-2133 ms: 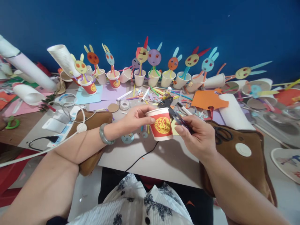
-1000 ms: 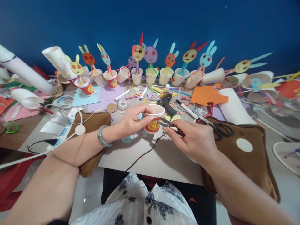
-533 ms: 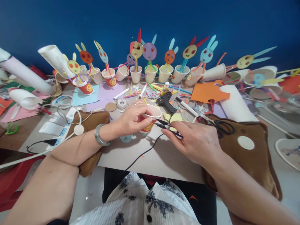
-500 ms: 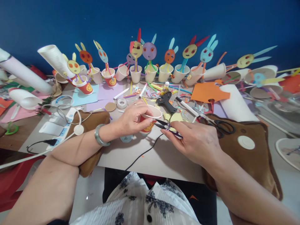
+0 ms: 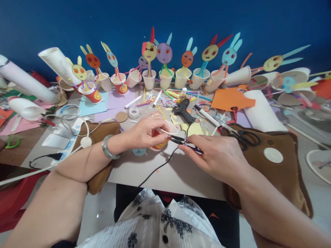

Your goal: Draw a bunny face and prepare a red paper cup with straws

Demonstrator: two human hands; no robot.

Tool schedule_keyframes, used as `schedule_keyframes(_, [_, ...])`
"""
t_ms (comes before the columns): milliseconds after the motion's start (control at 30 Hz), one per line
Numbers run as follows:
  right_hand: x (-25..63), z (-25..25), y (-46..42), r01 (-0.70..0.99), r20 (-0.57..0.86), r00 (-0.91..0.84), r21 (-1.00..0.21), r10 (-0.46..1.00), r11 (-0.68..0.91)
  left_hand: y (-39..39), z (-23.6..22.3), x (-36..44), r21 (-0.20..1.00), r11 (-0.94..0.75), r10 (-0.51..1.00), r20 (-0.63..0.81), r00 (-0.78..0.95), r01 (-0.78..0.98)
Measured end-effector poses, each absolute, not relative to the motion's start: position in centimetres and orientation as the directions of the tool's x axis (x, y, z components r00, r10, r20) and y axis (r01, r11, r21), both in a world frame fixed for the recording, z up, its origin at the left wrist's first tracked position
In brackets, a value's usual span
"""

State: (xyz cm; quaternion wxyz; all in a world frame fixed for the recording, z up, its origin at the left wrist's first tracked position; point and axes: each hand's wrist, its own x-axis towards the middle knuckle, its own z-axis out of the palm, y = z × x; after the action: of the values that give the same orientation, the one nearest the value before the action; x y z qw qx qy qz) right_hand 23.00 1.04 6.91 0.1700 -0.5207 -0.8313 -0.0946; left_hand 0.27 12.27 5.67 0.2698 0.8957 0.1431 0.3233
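Note:
My left hand (image 5: 148, 131) is closed on a red paper cup (image 5: 157, 146) with a white rim, thumb on the outer wall. The cup stands tilted toward me, partly hidden by the fingers. My right hand (image 5: 217, 151) grips small scissors (image 5: 178, 140) with dark pointed blades. Their tips point left and meet the cup's side just below the rim; whether they cut into it I cannot tell. Beside the cup lies a light-blue paper disc (image 5: 139, 151).
Behind my hands lie a black glue gun (image 5: 184, 111), a tape roll (image 5: 133, 112), markers and paper scraps. Paper cups with rabbit figures (image 5: 165, 79) line the wall. Larger scissors (image 5: 245, 137) rest on the brown cushion (image 5: 284, 175) at right. A black cord (image 5: 157, 169) crosses the table.
The scissor blades were spread apart and now lie closer together. The tips are slightly nearer the cup wall. The left hand still holds the cup, with little movement.

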Motion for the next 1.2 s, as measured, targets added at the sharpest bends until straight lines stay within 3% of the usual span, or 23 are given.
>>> schedule_keyframes(267, [23.4,7.8,1.2,0.856,0.216,-0.363,-0.307,0.906,0.416,12.3,5.7,0.2,0.695,-0.718,0.461,0.434,0.774,0.038])
schedule_keyframes(533, [23.9,7.7,1.8,0.768,0.193,-0.343,-0.506,0.919,0.392,12.1,6.1,0.1,0.780,-0.623,0.516,0.352,0.781,0.060])
schedule_keyframes(1200, [23.0,7.9,1.9,0.743,0.336,-0.219,-0.552,0.916,0.380,11.8,5.1,0.3,0.882,-0.471,0.636,0.361,0.682,-0.027])
